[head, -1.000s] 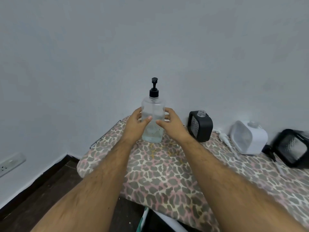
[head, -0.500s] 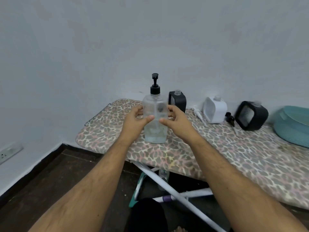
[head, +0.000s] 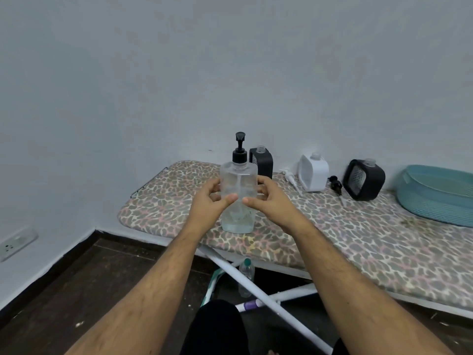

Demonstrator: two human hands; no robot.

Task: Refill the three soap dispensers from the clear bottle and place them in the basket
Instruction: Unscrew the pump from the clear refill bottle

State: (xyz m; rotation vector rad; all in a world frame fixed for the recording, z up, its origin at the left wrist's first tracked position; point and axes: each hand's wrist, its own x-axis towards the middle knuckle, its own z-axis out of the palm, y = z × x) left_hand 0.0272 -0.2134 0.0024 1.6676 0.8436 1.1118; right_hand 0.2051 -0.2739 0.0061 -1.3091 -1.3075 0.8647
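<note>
One clear bottle (head: 238, 198) with a black pump top stands upright on the ironing board (head: 332, 239), near its front edge. Both hands grasp it: the left hand (head: 207, 204) curls around its left side with the thumb on the front face, and the right hand (head: 271, 201) does the same from the right — the two thumbs almost meet in the middle.

There are three soap dispensers, all with open necks: a black dispenser (head: 263, 162) just behind the bottle and partly hidden by it, a white dispenser (head: 313, 172) further right, and a second black dispenser (head: 363, 179) beyond that. Two loose pump heads lie on the board — a white pump (head: 290, 178) left of the white dispenser and a black pump (head: 335, 185) right of it. One teal basket (head: 435, 201) sits at the right end, cut by the frame edge.

Under the board, beside its white legs, stands one small plastic bottle (head: 246, 276). A wall socket (head: 15, 243) is at the far left.
</note>
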